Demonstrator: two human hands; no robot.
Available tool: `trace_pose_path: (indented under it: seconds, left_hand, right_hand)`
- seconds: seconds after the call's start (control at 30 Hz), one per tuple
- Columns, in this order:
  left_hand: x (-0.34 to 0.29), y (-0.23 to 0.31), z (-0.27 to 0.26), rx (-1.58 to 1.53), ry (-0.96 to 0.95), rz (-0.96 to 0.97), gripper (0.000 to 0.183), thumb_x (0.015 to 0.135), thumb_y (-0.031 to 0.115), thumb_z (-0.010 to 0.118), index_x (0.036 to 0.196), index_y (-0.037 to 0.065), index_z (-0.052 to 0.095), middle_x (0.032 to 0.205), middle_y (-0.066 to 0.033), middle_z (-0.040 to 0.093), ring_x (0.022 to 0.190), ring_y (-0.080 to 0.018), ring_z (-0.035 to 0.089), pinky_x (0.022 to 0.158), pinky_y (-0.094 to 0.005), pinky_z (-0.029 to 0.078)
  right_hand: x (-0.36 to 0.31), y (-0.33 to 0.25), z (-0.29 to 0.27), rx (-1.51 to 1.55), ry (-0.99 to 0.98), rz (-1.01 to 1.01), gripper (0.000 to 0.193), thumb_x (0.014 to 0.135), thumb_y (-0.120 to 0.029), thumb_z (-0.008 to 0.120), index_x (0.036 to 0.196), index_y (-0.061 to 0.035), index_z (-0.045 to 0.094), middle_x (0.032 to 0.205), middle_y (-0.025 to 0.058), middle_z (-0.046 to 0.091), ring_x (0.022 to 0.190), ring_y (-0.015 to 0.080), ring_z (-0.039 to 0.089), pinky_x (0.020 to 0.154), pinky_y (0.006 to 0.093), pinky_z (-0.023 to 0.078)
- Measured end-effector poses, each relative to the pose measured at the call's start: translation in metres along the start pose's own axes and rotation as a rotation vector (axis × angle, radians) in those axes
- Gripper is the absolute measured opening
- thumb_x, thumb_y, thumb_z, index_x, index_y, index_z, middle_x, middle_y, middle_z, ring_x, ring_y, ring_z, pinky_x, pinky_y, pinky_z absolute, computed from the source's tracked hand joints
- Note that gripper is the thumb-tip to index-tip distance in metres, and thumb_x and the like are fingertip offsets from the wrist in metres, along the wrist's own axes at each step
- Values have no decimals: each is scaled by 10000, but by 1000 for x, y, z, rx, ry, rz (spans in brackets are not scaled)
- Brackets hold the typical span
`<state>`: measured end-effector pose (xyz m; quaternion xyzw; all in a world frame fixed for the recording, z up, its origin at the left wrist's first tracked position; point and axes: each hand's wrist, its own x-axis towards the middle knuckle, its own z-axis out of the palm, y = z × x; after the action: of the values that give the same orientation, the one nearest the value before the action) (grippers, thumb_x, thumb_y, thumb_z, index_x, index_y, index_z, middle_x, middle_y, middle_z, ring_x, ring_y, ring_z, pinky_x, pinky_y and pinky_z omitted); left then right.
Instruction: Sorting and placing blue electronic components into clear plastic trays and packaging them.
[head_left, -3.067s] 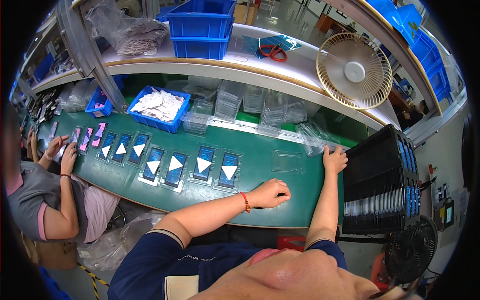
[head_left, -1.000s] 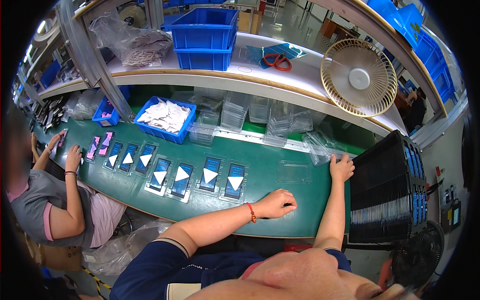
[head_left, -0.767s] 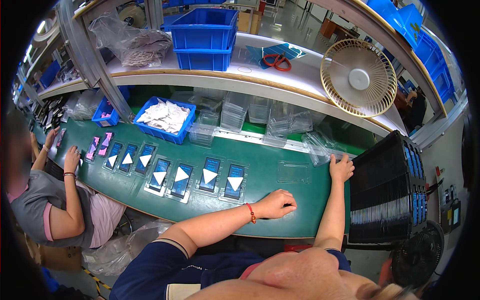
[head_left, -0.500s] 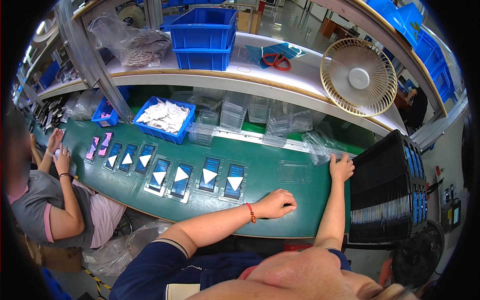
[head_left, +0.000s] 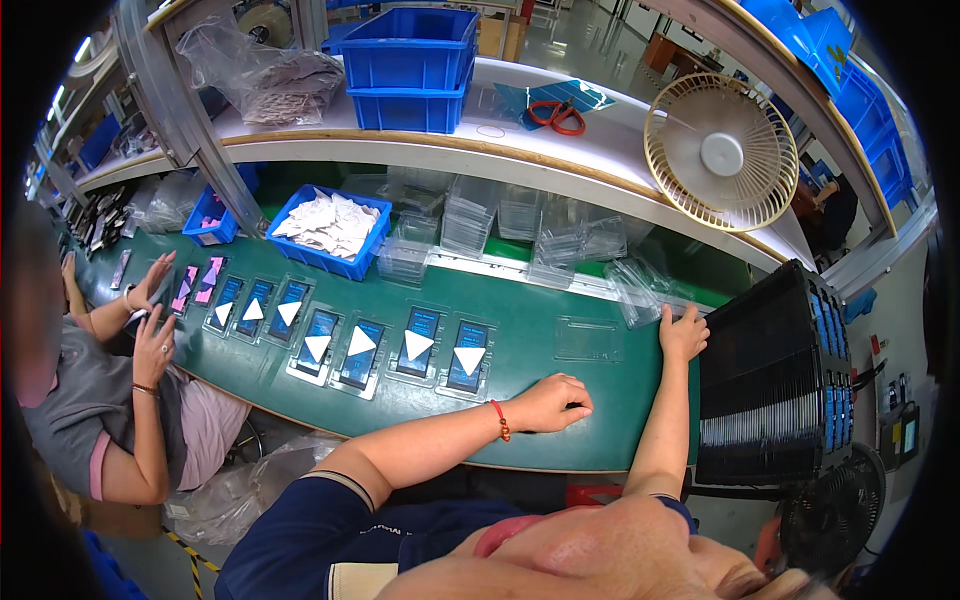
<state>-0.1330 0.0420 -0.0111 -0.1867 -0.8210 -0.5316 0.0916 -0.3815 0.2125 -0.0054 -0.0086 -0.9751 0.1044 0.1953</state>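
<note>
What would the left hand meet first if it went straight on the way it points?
Crossing the green tabletop, the left hand would probably meet the person's own right forearm, though their relative heights are unclear.

You'll find no text that can be read, since the pale print on the blue-faced devices (head_left: 472,335), lined up between the left end and middle of your worktop (head_left: 528,350), and the light lettering on your dark blue shirt (head_left: 300,530) are too small.
</note>
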Motion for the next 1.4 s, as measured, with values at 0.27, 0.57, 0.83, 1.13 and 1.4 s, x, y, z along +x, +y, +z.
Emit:
trace_pose_path:
  seconds: [0.27, 0.57, 0.83, 1.13, 1.4]
  left_hand:
    - [1, -1, 0, 6, 20, 38, 91, 816, 128, 609, 832, 49, 651, 805, -82, 637, 799, -259, 595, 790, -373, 445]
    - [1, -2, 0, 3, 24, 36, 86, 810, 118, 611, 827, 45, 652, 801, -86, 639, 790, -262, 597, 785, -372, 446]
    - [1, 0, -1, 6, 19, 37, 93, 809, 121, 610, 830, 43, 654, 806, -89, 641, 798, -269, 596, 789, -378, 445]
    - [1, 0, -1, 7, 7, 32, 95, 811, 120, 606, 833, 41, 654, 819, -95, 649, 814, -273, 600, 799, -381, 447]
    - [1, 0, -1, 8, 10, 25, 99, 815, 126, 608, 840, 43, 655, 826, -92, 646, 824, -270, 599, 808, -380, 446]
  right_hand:
    - [1, 0, -1, -21, -7, 12, 579, 775, -520, 611, 1209, -150, 514, 1159, 178, 512, 1091, 357, 449, 905, 467, 361]
    - [1, 2, 2, -24, 5, 3, 579, 776, -522, 610, 1216, -160, 513, 1161, 168, 516, 1090, 357, 450, 899, 475, 365]
    - [1, 2, 3, -29, 24, 0, 575, 772, -521, 615, 1205, -156, 523, 1147, 178, 520, 1075, 361, 459, 888, 478, 372]
    - [0, 0, 0, -16, 10, 10, 580, 769, -520, 618, 1212, -157, 522, 1142, 169, 522, 1081, 354, 456, 896, 468, 368]
    - [1, 3, 3, -16, 23, -5, 587, 772, -516, 614, 1222, -154, 515, 1139, 184, 518, 1078, 361, 457, 895, 473, 367]
